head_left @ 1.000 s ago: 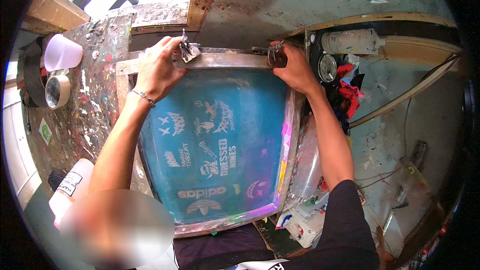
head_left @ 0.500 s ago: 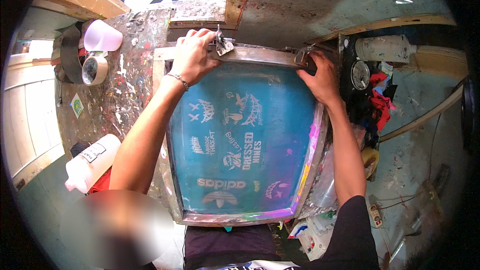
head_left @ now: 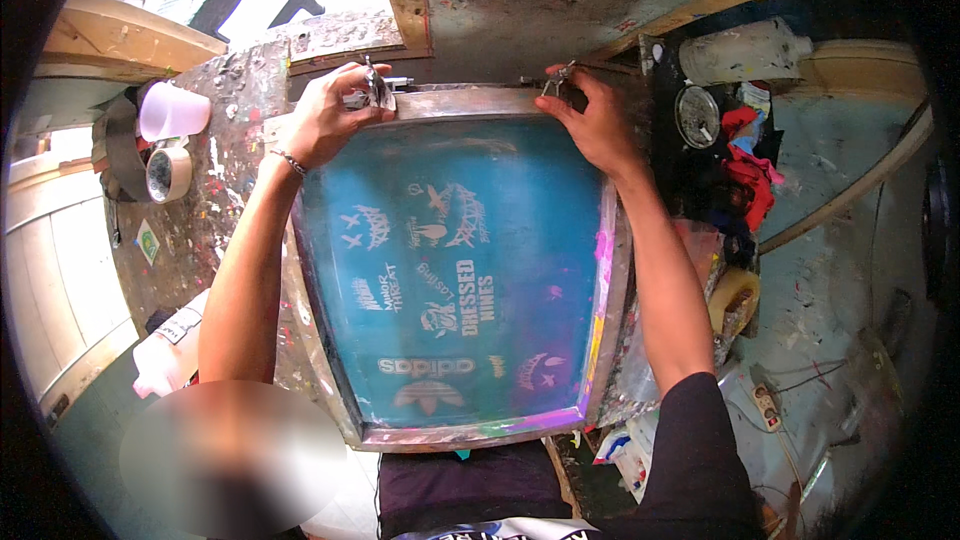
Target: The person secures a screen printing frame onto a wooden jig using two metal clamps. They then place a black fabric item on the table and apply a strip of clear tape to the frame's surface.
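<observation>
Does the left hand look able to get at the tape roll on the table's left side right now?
Probably yes: nothing seems to stand on the table between the left hand and the tape roll, though that hand would first have to leave the metal clamp.

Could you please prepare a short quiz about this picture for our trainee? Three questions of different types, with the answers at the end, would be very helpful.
1. True or false: the left hand lies flat on the middle of the framed screen.
2. Choose one. Where is the roll of tape?
A) Right of the framed screen
B) Left of the framed screen
C) On top of the framed screen
3. Fill in: the bracelet is on the person's ____ wrist.

Key:
1. False. It is at the left metal clamp by the far edge; the right hand is at the right metal clamp.
2. B
3. left
</observation>
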`<act>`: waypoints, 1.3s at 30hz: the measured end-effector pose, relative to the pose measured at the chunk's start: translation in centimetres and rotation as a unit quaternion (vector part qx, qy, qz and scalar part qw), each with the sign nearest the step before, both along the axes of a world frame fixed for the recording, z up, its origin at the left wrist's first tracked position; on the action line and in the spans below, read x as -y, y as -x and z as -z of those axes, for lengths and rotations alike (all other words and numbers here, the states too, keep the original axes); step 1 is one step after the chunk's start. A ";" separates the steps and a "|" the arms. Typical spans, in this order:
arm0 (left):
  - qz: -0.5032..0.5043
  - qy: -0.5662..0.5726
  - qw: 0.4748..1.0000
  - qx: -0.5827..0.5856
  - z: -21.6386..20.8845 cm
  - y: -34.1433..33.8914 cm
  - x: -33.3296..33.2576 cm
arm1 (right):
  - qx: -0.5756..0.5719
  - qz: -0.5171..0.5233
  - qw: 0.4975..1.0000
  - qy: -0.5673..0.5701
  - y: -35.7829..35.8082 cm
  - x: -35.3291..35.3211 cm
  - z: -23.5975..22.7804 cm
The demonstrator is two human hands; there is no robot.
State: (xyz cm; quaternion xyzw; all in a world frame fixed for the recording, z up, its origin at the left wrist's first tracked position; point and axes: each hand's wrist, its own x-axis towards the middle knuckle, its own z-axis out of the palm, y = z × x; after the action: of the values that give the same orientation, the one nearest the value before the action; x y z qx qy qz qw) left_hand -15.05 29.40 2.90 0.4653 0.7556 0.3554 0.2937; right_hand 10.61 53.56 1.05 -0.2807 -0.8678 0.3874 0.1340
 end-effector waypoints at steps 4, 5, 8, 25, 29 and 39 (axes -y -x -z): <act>0.052 -0.020 0.994 -0.092 0.3 0.4 1.0 | -0.023 -0.028 0.997 -0.065 -0.3 0.2 -0.1; 0.046 -0.027 0.992 -0.117 0.8 0.0 1.4 | -0.036 -0.041 0.992 -0.111 -0.4 0.5 -0.5; -0.017 0.012 0.987 -0.159 1.2 -1.2 0.8 | 0.020 -0.052 0.997 -0.050 -0.6 0.1 -1.1; -0.016 -0.018 0.983 -0.179 1.5 -1.5 0.7 | 0.031 -0.061 0.978 -0.195 -1.6 -0.5 -1.1; -0.058 -0.014 0.994 -0.090 1.1 -2.0 1.4 | 0.016 -0.020 0.998 -0.051 -0.6 0.3 -3.9; 0.066 -0.012 0.981 -0.180 2.8 1.7 1.9 | 0.072 -0.151 0.986 -0.018 0.2 -2.8 -2.4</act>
State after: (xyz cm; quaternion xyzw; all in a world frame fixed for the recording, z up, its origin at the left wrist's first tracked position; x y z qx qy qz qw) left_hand -16.72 27.53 0.11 0.5735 0.7597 0.2548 0.1703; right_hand 10.42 56.35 3.47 -0.1708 -0.9146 0.3661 0.0158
